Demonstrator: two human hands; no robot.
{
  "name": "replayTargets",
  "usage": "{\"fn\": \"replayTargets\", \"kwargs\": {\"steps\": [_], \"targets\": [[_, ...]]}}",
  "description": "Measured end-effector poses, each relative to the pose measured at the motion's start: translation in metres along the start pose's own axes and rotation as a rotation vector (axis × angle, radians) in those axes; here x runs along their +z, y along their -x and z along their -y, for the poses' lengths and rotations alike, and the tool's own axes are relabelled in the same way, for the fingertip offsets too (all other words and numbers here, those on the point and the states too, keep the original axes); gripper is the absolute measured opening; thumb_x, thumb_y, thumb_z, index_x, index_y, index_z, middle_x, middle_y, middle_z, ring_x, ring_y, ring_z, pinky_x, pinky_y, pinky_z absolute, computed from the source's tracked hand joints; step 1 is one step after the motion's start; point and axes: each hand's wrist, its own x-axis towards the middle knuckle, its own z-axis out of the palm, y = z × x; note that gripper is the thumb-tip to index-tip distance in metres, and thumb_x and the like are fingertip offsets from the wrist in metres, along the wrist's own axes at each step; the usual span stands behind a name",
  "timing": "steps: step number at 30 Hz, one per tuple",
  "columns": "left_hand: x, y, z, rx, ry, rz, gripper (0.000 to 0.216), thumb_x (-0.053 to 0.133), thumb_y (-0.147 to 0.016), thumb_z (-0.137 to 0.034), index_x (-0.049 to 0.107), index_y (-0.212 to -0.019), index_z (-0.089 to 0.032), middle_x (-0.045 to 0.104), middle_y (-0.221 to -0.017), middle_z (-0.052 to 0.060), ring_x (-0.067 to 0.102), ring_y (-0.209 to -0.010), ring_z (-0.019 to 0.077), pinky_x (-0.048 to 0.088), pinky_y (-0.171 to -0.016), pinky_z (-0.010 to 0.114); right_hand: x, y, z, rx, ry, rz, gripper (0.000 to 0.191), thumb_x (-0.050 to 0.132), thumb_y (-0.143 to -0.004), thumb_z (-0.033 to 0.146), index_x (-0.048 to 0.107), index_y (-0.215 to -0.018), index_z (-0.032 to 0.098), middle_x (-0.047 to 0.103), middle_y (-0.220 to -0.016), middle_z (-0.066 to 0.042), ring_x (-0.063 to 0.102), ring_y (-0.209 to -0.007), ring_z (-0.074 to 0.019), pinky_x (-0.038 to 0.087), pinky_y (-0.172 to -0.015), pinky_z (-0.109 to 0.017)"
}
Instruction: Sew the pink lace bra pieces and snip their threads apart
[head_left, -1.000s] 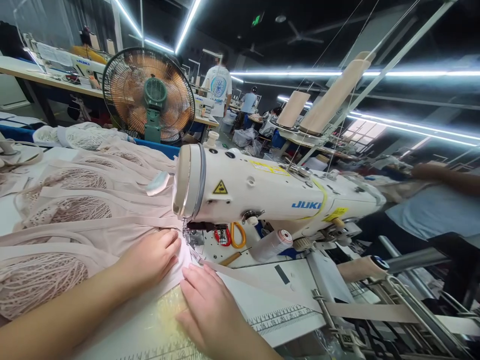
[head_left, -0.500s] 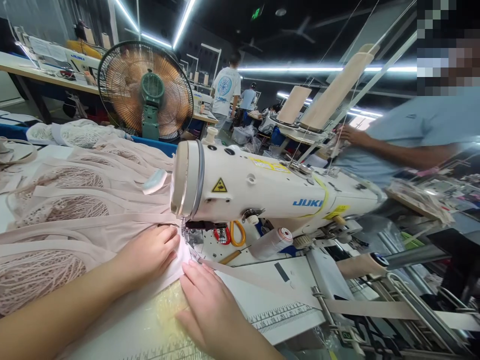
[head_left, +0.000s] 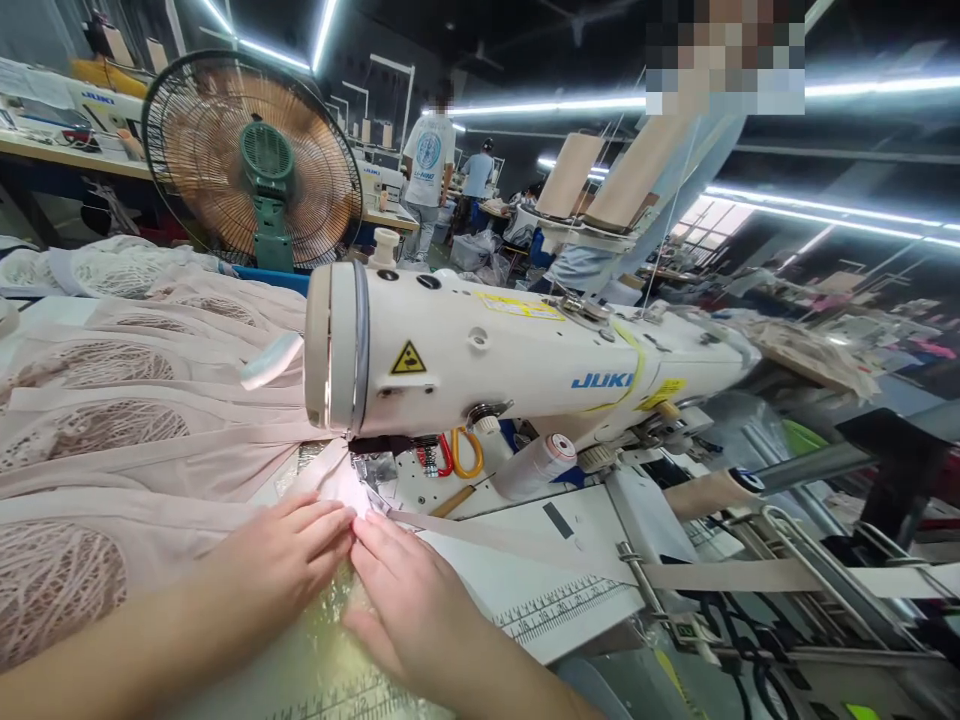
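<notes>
While the pale fabric (head_left: 354,492) lies just below the needle end of the sewing machine (head_left: 457,350), the left hand (head_left: 296,545) has drawn back from beside the foot, toward the wearer. Its fingertips now about meet those of the right hand (head_left: 411,595), which has kept much the same pose. Left fingers: bent, close together, on the cloth. Right fingers: nearly straight, side by side, on its near edge, thumb apart. Whether either pinches the cloth, cannot tell; undersides hidden. A narrow strip of cloth up to the foot is now uncovered. Judged: a re-grip or realignment, the work being steadied from the near side. Beige tape (head_left: 735,576) runs in from the right. Beyond the hands: orange-handled scissors (head_left: 467,453) and a thread spool (head_left: 536,466) beneath the arm; lace-panelled garments (head_left: 202,465) spread at left. Farther out, a co-worker, at the right half a second ago, now stands behind the thread cones (head_left: 570,175).
</notes>
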Motion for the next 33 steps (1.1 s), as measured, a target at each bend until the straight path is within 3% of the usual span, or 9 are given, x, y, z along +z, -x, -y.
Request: {"fn": "replayTargets", "kwargs": {"steps": [4, 9, 20, 25, 31, 33], "targets": [[-0.003, 0.0, 0.012, 0.1, -0.035, -0.01, 0.027, 0.041, -0.095, -0.017, 0.067, -0.105, -0.019, 0.07, -0.111, 0.006, 0.061, -0.104, 0.0189, 0.039, -0.1, 0.036, 0.001, 0.002, -0.001, -0.029, 0.008, -0.036, 0.047, 0.046, -0.094, 0.037, 0.054, -0.127, 0.005, 0.051, -0.138, -0.015, 0.042, -0.132, -0.0249, 0.035, -0.112, -0.036], [-0.009, -0.007, 0.028, 0.135, -0.058, 0.059, 0.033, 0.035, -0.096, -0.015, 0.067, -0.105, -0.016, 0.071, -0.111, 0.008, 0.064, -0.1, 0.0198, 0.046, -0.091, 0.035, 0.002, 0.003, -0.002, -0.035, 0.0, -0.088, 0.041, 0.047, -0.094, 0.036, 0.058, -0.12, 0.007, 0.055, -0.134, -0.014, 0.045, -0.129, -0.0254, 0.036, -0.111, -0.035], [0.003, 0.004, 0.049, 0.037, 0.03, 0.161, 0.038, 0.039, -0.093, -0.013, 0.058, -0.124, -0.025, 0.064, -0.126, 0.006, 0.059, -0.112, 0.0205, 0.046, -0.099, 0.038, 0.0, 0.004, -0.003, -0.024, -0.031, -0.09, 0.037, 0.048, -0.092, 0.034, 0.058, -0.118, 0.01, 0.055, -0.133, -0.013, 0.044, -0.129, -0.0239, 0.038, -0.109, -0.035], [0.004, 0.002, 0.056, 0.037, 0.009, 0.091, 0.037, 0.034, -0.096, -0.015, 0.06, -0.121, -0.024, 0.065, -0.124, 0.005, 0.06, -0.109, 0.0209, 0.047, -0.096, 0.038, 0.001, 0.004, -0.003, -0.034, -0.027, -0.131, 0.035, 0.049, -0.091, 0.032, 0.06, -0.115, 0.008, 0.057, -0.131, -0.013, 0.047, -0.126, -0.0245, 0.038, -0.109, -0.034], [-0.007, -0.02, 0.061, 0.094, -0.095, 0.095, 0.034, 0.034, -0.096, -0.016, 0.066, -0.108, -0.019, 0.069, -0.117, 0.008, 0.063, -0.096, 0.0207, 0.049, -0.085, 0.036, -0.002, 0.002, -0.003, -0.015, -0.065, -0.105, 0.034, 0.051, -0.09, 0.031, 0.059, -0.115, 0.009, 0.056, -0.131, -0.012, 0.046, -0.127, -0.0248, 0.037, -0.11, -0.035], [-0.017, -0.017, 0.055, 0.013, -0.099, 0.103, 0.034, 0.035, -0.096, -0.02, 0.068, -0.102, -0.021, 0.071, -0.11, 0.007, 0.063, -0.091, 0.0211, 0.048, -0.081, 0.035, -0.008, 0.003, -0.001, -0.017, -0.087, -0.08, 0.032, 0.05, -0.091, 0.03, 0.06, -0.113, 0.009, 0.055, -0.132, -0.013, 0.045, -0.128, -0.0251, 0.036, -0.11, -0.036]]}}
